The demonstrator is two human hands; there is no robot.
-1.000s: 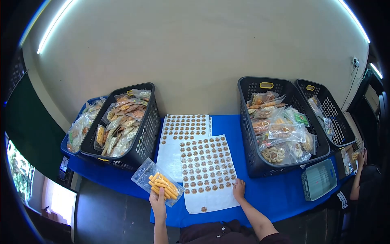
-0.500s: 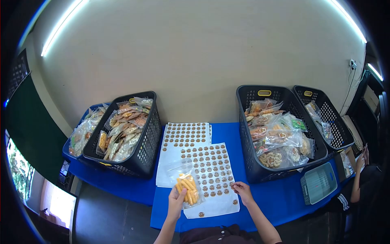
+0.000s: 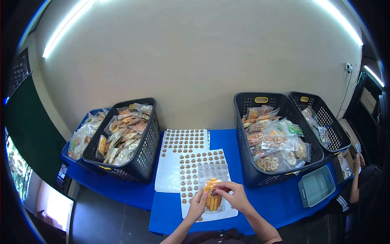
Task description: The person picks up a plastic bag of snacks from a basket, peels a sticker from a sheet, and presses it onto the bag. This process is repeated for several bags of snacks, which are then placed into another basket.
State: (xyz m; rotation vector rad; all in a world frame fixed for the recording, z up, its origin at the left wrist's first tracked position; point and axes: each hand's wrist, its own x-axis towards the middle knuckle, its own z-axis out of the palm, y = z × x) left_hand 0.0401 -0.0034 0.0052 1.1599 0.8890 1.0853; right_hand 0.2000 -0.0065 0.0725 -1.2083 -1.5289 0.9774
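Observation:
My left hand [image 3: 197, 205] grips the lower left edge of a clear snack bag [image 3: 212, 188] of yellow stick biscuits, held over the near sticker sheet [image 3: 191, 175]. My right hand [image 3: 232, 194] has its thumb and fingers pinched on the front of the bag, where a small round brown sticker shows at the fingertips. A second sticker sheet [image 3: 181, 143] lies behind, partly under the near one.
A black basket [image 3: 142, 150] full of snack bags stands at the left, with a blue tray [image 3: 77, 136] of bags beyond it. Two black baskets [image 3: 248, 162] [image 3: 337, 130] stand at the right. A teal scale [image 3: 317, 185] sits near the right edge. Another person's arm [image 3: 355, 171] shows at far right.
My left hand carried the bag from the left to the middle, over the near sheet. My right hand left the sheet and came onto the bag's front.

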